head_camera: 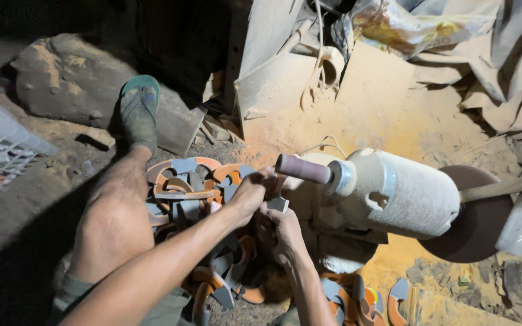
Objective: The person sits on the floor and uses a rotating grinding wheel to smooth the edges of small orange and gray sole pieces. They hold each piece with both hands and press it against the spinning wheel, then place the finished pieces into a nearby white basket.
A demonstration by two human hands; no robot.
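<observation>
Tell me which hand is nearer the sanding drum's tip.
Left. The left hand sits right beside the tip of the pink sanding drum, gripping a small piece there. The right hand is lower, under the drum and slightly farther off.

A dusty workshop: motor-driven sanding drum (302,169), dirt floor (37,205), scattered cut pieces (182,181).

I am gripping a small grey-and-orange piece (277,203) with my left hand (252,192) and right hand (282,232), pressing it up beside the sanding drum (302,169) of the dusty motor (394,192). More curved pieces (191,184) are lying heaped on the ground beside my leg (116,205).
</observation>
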